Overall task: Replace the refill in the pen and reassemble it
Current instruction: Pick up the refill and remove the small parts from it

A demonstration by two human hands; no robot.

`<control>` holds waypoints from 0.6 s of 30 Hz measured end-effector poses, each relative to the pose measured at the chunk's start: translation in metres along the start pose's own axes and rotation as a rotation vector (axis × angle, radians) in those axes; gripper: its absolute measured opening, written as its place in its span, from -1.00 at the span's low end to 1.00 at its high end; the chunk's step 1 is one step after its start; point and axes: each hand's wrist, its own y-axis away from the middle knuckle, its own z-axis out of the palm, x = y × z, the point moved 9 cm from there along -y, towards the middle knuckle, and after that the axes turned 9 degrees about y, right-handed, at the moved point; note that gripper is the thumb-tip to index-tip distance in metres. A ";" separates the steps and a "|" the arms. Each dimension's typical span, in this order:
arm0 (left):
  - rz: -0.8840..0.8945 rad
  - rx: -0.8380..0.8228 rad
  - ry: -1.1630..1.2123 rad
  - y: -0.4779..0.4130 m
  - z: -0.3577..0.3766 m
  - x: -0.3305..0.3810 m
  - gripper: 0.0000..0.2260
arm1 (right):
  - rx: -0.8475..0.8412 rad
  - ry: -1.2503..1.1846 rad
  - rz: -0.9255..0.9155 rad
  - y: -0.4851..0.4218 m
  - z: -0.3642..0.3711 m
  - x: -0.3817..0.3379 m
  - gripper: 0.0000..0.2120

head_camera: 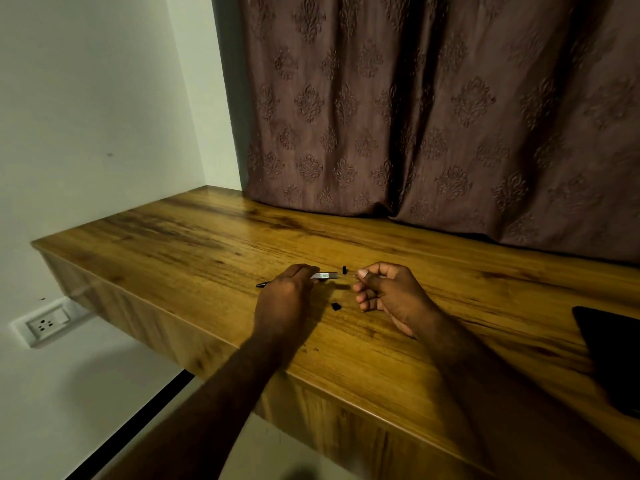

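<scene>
Black tip of pen pokes out left of left hand, barrel wrapped by curled fingers, open rear end showing just right of knuckles. Light, thin, stiff plastic by the look; likely slick, so best held mid-barrel with whole fist, as here, to stop rolling. Small black piece lying on bench between both hands, nearer the wrists; another black bit just beyond the barrel's open end. Too small to tell cap from plug. Right hand closed in a pinch, thumb against forefinger, on something thin and pale aimed at the barrel; probably the refill, though barely made out. Would bend or kink if pushed off-line; better gripped close to its leading end. Dark object far right, cut off by frame.
</scene>
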 end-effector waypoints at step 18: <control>-0.047 0.013 0.054 -0.001 0.000 -0.008 -0.71 | 0.123 0.107 -0.042 -0.002 -0.019 -0.002 -0.89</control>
